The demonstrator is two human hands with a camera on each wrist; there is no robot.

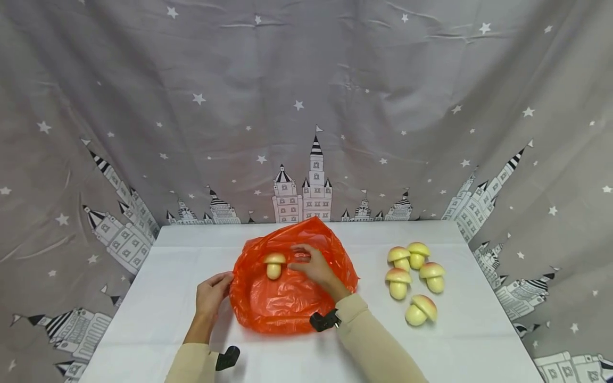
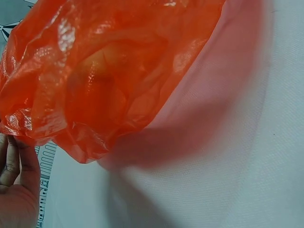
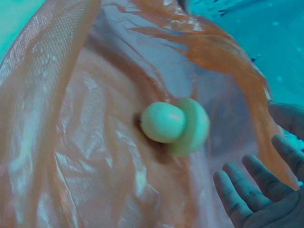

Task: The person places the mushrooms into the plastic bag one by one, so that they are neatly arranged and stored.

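Note:
A red plastic bag [image 1: 287, 306] lies with its mouth spread wide at the middle of the table. Inside it rests one toy mushroom [image 1: 274, 266] with a yellow cap and pale stem; the right wrist view shows this mushroom [image 3: 166, 124] on its side against the thin film. My left hand [image 1: 212, 295] pinches the bag's left rim between thumb and fingers, seen also at the edge of the left wrist view. Over the bag's opening, my right hand [image 1: 313, 266] has its fingers spread, apart from the mushroom and holding nothing.
Several more toy mushrooms [image 1: 398, 282] stand or lie in a group right of the bag, one tilted mushroom [image 1: 421, 310] nearest the front. The white table [image 1: 158, 298] ends at a grey curtain [image 1: 230, 133] printed with castles and stars.

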